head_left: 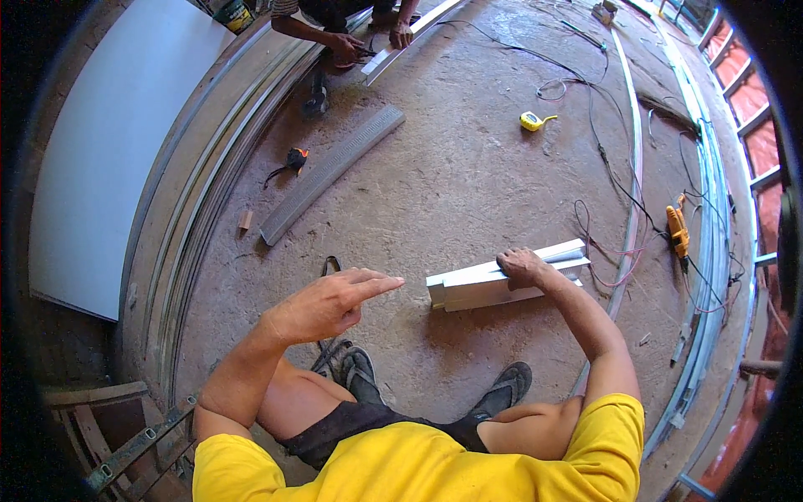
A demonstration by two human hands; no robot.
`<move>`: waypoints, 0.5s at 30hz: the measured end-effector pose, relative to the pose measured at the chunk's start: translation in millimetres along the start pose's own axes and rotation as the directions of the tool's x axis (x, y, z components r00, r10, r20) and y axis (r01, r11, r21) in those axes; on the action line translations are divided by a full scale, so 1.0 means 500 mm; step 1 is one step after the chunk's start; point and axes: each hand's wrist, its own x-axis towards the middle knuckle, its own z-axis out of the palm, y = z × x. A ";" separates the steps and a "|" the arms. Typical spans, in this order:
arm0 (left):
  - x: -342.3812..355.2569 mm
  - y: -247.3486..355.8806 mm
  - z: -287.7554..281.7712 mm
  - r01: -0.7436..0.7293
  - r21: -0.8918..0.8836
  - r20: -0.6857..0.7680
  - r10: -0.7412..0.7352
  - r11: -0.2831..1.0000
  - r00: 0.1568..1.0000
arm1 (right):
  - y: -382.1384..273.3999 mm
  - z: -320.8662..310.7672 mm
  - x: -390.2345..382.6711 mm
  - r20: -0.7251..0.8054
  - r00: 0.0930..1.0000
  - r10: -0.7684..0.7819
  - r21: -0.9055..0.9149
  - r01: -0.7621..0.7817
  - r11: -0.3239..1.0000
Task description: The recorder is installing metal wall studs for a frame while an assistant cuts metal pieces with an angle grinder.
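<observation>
My right hand point(520, 268) is closed over the top of a short bundle of shiny metal channel pieces point(473, 293), which is low over the floor or on it; I cannot tell which. Just left of the bundle's near end is my left hand point(335, 301), fingers stretched toward it, lower fingers curled, with nothing visible in it. A gap separates its fingertips from the metal. Beyond my hands, a grey perforated metal length point(335, 171) lies diagonally on the floor.
Across from me, another person's hands point(368, 43) work at a long metal channel point(410, 42). A yellow tape measure point(532, 121), a black tape measure point(296, 159) and an orange power drill point(677, 230) lie about. Cords point(598, 142) trail at right. White sheets point(125, 151) rest at left.
</observation>
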 end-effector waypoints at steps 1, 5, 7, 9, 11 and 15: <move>0.000 -0.001 0.000 -0.002 0.005 -0.002 0.002 1.000 1.000 | -0.001 -0.001 0.001 0.005 1.000 0.001 0.002 -0.001 1.000; 0.001 0.003 -0.001 0.009 -0.015 0.008 -0.009 1.000 1.000 | -0.003 -0.010 -0.001 0.014 1.000 -0.013 0.002 0.013 1.000; 0.000 -0.001 0.001 -0.008 -0.008 -0.001 0.008 1.000 1.000 | -0.002 -0.009 -0.001 0.002 1.000 -0.013 0.002 0.013 1.000; 0.001 -0.002 0.001 -0.008 -0.008 0.001 0.008 1.000 1.000 | 0.000 -0.005 -0.001 0.001 1.000 -0.012 0.005 0.012 1.000; 0.001 -0.002 0.001 -0.007 -0.007 0.002 0.007 1.000 1.000 | 0.000 -0.004 -0.001 -0.002 1.000 -0.012 0.007 0.012 1.000; 0.001 -0.001 0.001 0.007 -0.003 0.011 -0.007 1.000 1.000 | -0.002 -0.007 -0.001 -0.003 1.000 -0.016 0.005 0.016 1.000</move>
